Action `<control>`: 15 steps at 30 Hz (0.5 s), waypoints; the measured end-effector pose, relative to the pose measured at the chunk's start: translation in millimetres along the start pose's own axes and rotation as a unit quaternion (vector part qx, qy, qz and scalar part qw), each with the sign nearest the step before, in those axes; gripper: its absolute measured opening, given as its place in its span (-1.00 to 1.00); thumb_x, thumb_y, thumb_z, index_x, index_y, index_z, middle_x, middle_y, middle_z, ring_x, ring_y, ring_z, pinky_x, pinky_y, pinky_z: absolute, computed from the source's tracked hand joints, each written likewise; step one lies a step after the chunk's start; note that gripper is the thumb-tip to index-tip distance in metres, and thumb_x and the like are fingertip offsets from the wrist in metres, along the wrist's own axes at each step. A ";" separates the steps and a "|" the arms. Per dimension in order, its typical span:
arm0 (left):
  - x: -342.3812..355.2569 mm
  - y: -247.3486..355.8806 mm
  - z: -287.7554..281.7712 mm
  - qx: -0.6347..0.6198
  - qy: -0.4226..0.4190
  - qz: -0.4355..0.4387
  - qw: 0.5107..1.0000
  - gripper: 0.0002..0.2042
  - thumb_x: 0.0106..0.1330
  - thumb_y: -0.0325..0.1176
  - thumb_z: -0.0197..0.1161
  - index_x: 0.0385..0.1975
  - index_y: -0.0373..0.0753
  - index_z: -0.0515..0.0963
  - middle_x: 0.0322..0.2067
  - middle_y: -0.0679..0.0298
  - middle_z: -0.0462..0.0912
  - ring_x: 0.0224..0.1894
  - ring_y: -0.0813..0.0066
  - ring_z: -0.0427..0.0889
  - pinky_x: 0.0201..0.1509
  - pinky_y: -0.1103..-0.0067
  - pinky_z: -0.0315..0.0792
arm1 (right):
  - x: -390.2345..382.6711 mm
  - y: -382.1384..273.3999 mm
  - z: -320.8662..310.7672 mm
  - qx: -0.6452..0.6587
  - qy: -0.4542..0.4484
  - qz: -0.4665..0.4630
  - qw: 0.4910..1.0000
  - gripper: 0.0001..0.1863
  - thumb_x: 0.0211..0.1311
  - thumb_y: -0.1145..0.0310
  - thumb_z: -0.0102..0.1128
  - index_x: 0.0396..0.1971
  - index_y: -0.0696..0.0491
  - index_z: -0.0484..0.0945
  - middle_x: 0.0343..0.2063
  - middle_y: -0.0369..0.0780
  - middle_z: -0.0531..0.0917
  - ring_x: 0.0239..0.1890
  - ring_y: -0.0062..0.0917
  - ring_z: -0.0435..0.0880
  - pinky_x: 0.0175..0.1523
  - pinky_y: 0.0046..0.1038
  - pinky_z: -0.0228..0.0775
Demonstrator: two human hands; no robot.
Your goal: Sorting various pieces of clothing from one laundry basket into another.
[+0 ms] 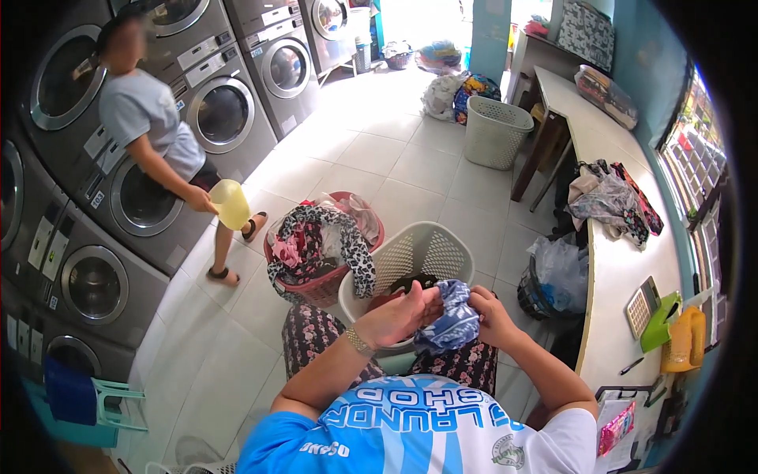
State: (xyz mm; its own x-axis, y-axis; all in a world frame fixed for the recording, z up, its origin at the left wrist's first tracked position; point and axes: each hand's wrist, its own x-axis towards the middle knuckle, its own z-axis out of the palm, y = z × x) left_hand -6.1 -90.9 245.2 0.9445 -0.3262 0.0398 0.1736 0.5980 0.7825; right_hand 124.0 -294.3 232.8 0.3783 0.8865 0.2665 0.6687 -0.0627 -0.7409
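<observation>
Between our two hands we have a small blue cloth [452,320], bunched and creased, with a whitish pattern on a mid-blue ground; its loose lower folds droop toward our lap. Our right hand [496,322] pinches its right side between thumb and fingers. Our left hand [395,317] is stretched out, thumb raised, and its fingers meet the cloth's left side; we cannot tell whether they grip, as the tips are partly hidden.

Just beyond and below the hands stands a white perforated basket [430,257], dark garments inside, its rim near our left hand. To the left of that, a red basket [320,294] is heaped with clothes, and a spotted cloth [359,265] spills over its side toward our left hand. Our knees in flowered trousers [312,336] flank the white basket. Well right of the right hand runs the edge of a white counter [608,316]. Ahead of the hands, past the baskets, tiled floor [371,158] stretches between grey machines [257,43] and the counter.
</observation>
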 end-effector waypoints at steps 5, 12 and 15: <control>-7.1 0.3 -10.6 0.210 -0.089 0.026 0.973 0.10 0.18 0.43 -0.06 0.39 -0.48 -0.20 0.42 0.02 -0.08 0.47 0.33 -0.13 0.48 0.47 -0.20 | -4.3 7.0 3.2 0.167 0.032 0.090 0.981 -0.52 0.12 0.68 0.05 0.10 0.17 0.32 -0.07 -0.20 0.55 0.01 -0.55 0.51 0.13 -0.50 0.30; -4.4 -11.4 -21.6 0.272 -0.094 0.043 0.957 0.04 0.25 0.37 -0.08 0.40 -0.45 -0.25 0.44 0.05 -0.15 0.48 0.34 -0.20 0.49 0.44 -0.23 | -8.2 26.3 6.3 0.138 0.023 0.141 0.980 -0.57 0.26 0.55 0.00 0.16 0.16 0.32 -0.07 -0.19 0.57 0.01 -0.57 0.48 0.15 -0.49 0.28; 1.3 -20.5 -16.4 0.201 0.020 -0.013 0.979 -0.18 0.43 0.21 -0.34 0.41 -0.39 -0.24 0.44 0.10 -0.12 0.48 0.39 -0.18 0.49 0.50 -0.24 | -9.1 27.5 7.3 0.187 0.032 0.180 0.965 -0.65 0.38 0.41 0.00 0.12 0.15 0.35 -0.11 -0.20 0.59 -0.03 -0.58 0.48 0.13 -0.48 0.29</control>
State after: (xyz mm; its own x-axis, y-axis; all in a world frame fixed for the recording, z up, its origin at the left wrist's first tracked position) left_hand -3.9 -91.5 219.0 0.9526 -0.3042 -0.0023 0.0822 0.2500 0.9647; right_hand 134.3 -300.8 205.5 0.5900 0.8071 -0.0219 0.2129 -0.1817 -0.9600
